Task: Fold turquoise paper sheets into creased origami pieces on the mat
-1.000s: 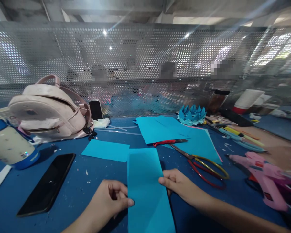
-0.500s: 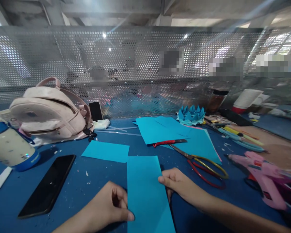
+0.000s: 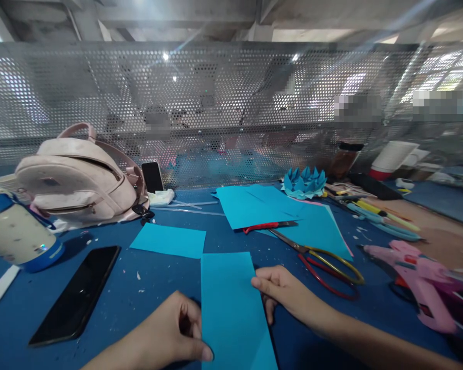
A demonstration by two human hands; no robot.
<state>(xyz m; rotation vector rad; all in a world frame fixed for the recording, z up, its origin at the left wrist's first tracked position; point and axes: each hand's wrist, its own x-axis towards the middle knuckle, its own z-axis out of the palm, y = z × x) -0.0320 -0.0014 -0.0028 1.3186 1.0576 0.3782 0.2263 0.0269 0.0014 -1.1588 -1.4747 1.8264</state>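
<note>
A blue sheet of paper (image 3: pixel 231 303) stretches toward me between my hands, its lower end cut off by the frame. My left hand (image 3: pixel 181 329) pinches its left edge, thumb on top and fingers underneath. On the opposite edge, higher up, my right hand (image 3: pixel 280 288) grips it between thumb and fingers. A smaller blue paper rectangle (image 3: pixel 167 240) lies on the table just beyond the sheet's far left corner. To the right of it, scissors (image 3: pixel 312 259) with red and yellow handles rest partly on a stack of blue paper (image 3: pixel 258 205).
A pink glue gun (image 3: pixel 412 282) lies at right, near light-blue pliers (image 3: pixel 386 223). Folded blue paper points (image 3: pixel 304 182) form a ring at the back. On the left are a black phone (image 3: pixel 77 295), a bottle (image 3: pixel 19 226) and a backpack (image 3: pixel 77 180). Behind stands a perforated metal screen (image 3: pixel 216 113).
The blue sheet has shifted slightly toward me and its far edge sits lower. My left hand has moved down a little with it; my right hand has barely moved.
</note>
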